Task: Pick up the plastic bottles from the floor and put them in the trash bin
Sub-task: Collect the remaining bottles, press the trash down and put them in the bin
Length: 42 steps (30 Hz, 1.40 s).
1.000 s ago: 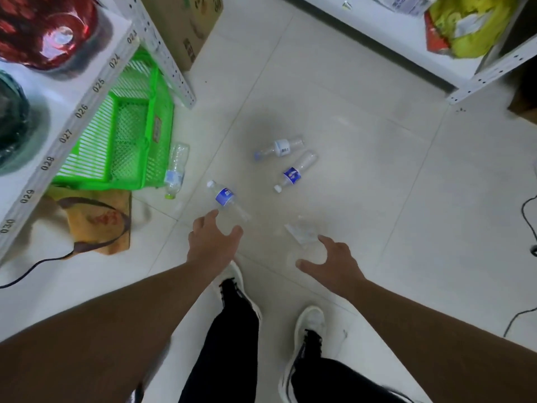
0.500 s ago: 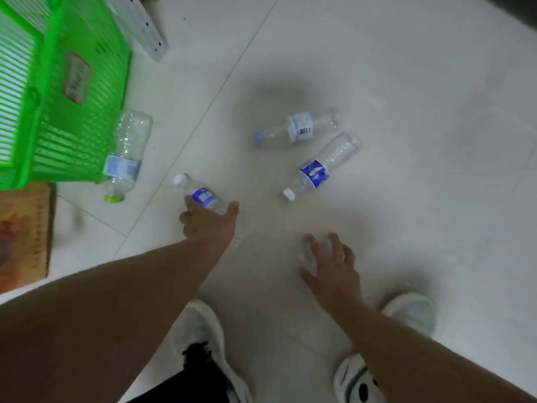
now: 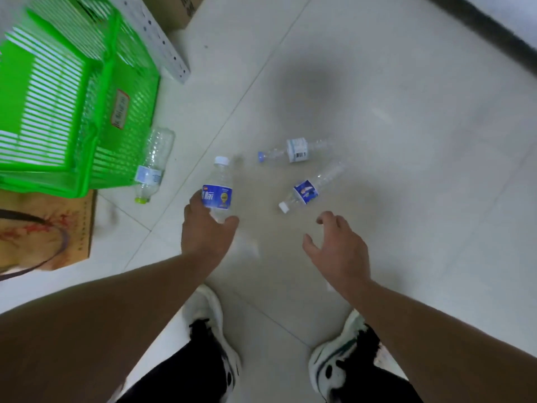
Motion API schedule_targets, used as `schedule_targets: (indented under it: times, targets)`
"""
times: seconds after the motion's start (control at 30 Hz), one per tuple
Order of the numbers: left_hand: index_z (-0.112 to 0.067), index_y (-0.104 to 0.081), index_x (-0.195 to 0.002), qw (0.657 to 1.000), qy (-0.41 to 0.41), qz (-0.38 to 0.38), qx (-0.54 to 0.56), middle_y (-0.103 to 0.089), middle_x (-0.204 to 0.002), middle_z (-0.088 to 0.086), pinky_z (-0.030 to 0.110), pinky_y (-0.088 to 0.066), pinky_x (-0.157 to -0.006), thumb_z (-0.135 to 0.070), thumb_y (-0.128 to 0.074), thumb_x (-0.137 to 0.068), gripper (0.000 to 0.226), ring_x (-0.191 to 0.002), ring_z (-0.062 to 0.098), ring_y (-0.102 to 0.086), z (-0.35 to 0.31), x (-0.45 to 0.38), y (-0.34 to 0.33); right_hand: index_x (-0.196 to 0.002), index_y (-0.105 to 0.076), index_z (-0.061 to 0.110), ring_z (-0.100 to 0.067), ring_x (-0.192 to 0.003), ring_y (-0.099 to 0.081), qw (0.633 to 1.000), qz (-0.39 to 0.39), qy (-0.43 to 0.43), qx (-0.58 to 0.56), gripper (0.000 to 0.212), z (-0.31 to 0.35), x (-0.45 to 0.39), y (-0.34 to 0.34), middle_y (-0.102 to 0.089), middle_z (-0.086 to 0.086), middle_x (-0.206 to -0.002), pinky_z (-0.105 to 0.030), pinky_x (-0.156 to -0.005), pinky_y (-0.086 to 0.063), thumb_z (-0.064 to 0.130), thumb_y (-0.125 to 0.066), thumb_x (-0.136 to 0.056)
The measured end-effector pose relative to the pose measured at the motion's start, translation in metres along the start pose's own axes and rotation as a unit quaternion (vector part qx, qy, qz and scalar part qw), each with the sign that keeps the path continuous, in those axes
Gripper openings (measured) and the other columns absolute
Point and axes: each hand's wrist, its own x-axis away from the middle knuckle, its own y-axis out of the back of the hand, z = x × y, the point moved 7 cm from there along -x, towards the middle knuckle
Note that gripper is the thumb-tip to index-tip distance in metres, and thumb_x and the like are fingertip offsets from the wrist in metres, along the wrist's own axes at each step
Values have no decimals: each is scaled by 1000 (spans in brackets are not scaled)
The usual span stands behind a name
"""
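Note:
My left hand (image 3: 206, 231) is shut on a clear plastic bottle with a blue label (image 3: 218, 191), held off the floor with its white cap pointing away from me. My right hand (image 3: 337, 245) hovers open over the tiles, just short of a second blue-label bottle (image 3: 311, 189) that lies on the floor. A white-label bottle with a blue cap (image 3: 293, 152) lies beyond it. Another clear bottle with a green cap (image 3: 152, 167) rests against the green slatted plastic basket (image 3: 87, 117) at the left.
A grey perforated shelf post (image 3: 162, 39) and a cardboard box (image 3: 180, 10) stand behind the basket. A brown flat board with a dark strap (image 3: 43, 231) lies left of my arm. My two white shoes (image 3: 209, 312) are on the pale floor tiles.
My left hand closed on the blue-label bottle and lifted it from the floor. My right hand moved forward and opened toward the other blue-label bottle. The view shifted down and closer.

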Motion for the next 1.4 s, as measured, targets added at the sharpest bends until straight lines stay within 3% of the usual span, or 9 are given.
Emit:
schedule_targets:
  times: [0.17, 0.4, 0.5, 0.63, 0.97, 1.17, 1.23, 1.33, 1.4]
  targets:
    - [-26, -48, -146, 999, 21, -2, 29, -60, -126, 2, 44, -51, -100, -32, -85, -76, 79, -113, 25, -64, -48, 41, 59, -134, -51, 28, -27, -88, -67, 998, 38, 54, 0, 81, 36, -17, 103, -54, -3, -116, -40, -77, -59, 75, -78, -73]
    - [-34, -47, -143, 999, 24, 18, 13, -57, -123, -5, 41, -49, -95, -32, -83, -75, 77, -116, 20, -63, -67, 80, 97, -138, -52, 39, -22, -108, -62, 989, 96, 110, 31, 83, 57, -26, 175, -53, 3, -116, -36, -85, -53, 77, -79, -69]
    - [-38, -42, -142, 996, 51, 9, -75, -58, -122, -2, 47, -47, -97, -38, -79, -72, 78, -117, 28, -62, -65, 75, 107, -141, -51, 37, -25, -112, -62, 986, 124, 104, 36, 80, 57, -30, 176, -54, -2, -122, -39, -89, -54, 75, -78, -76]
    - [-30, -40, -144, 986, 75, 8, -146, -58, -126, 7, 48, -45, -92, -38, -79, -75, 79, -119, 39, -60, -56, 69, 103, -144, -48, 36, -29, -107, -66, 982, 166, 76, 38, 84, 59, -37, 157, -53, -5, -126, -39, -91, -54, 74, -79, -76]
    - [-31, -45, -145, 995, 71, 52, -39, -59, -125, 1, 46, -45, -98, -29, -79, -78, 76, -120, 31, -59, -38, 2, 66, -149, -45, 27, -31, -117, -56, 958, 194, 138, 161, 102, 73, -95, 81, -44, -10, -129, -43, -98, -56, 64, -92, -67]
    - [-30, -47, -146, 994, 89, 56, 10, -58, -126, -3, 50, -50, -104, -27, -82, -78, 76, -118, 26, -62, -4, -53, -23, -150, -43, 25, -29, -111, -54, 882, 202, 290, 313, 103, 49, -146, -27, -49, -10, -127, -43, -91, -52, 69, -86, -68]
    - [-30, -47, -145, 994, 93, 53, 27, -60, -126, -2, 50, -52, -103, -29, -83, -77, 77, -115, 25, -63, 11, -72, -58, -152, -45, 23, -32, -112, -55, 857, 211, 310, 354, 100, 28, -168, -60, -52, -11, -130, -45, -92, -50, 61, -88, -71]
    - [-34, -48, -141, 990, 110, 34, 87, -62, -122, -5, 51, -58, -97, -31, -81, -71, 78, -106, 23, -67, 28, -83, -89, -117, -72, 15, -36, -90, -62, 830, 178, 378, 370, 62, 9, -184, -90, -62, -14, -108, -48, -76, -54, 28, -96, -62]
    - [-37, -50, -138, 985, 114, 30, 123, -64, -119, -7, 51, -60, -93, -31, -79, -68, 76, -102, 21, -68, 27, -79, -88, -102, -75, 13, -36, -83, -62, 828, 164, 408, 349, 59, 7, -186, -87, -63, -14, -98, -47, -70, -55, 26, -99, -50]
